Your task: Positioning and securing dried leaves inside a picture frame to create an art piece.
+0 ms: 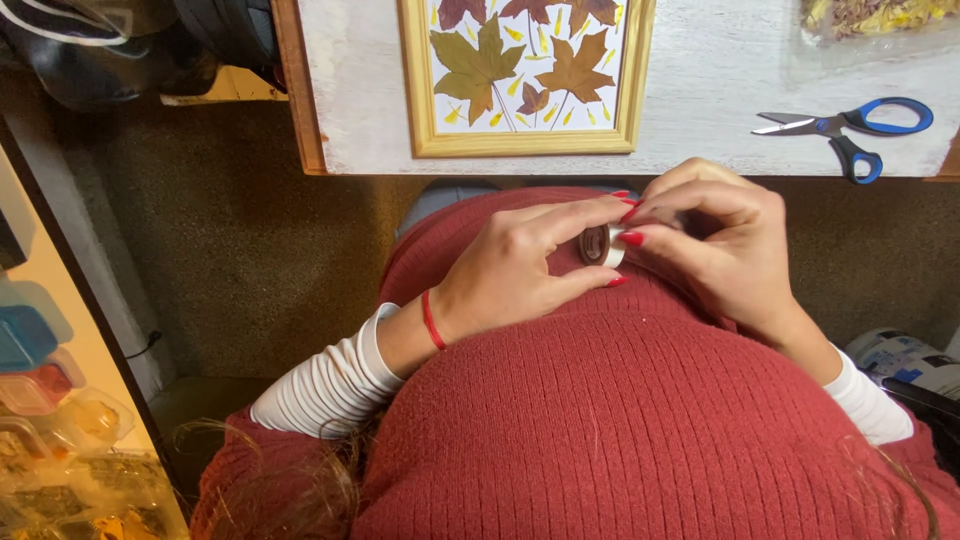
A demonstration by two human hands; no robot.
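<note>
Red sweater (640,430) | hands pinch tape roll (600,245) | hole faces left-up

head cam: worn on the head, pointing steeply down
range: close over lap, white table (720,70) edge at top

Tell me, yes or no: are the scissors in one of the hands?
No, the blue-handled scissors lie on the white table, apart from both hands, which hold a small tape roll.

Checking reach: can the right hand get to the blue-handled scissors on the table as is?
Probably yes. The scissors lie in the open just beyond the right hand with nothing between, but that hand and the left hand hold a small tape roll.
</note>
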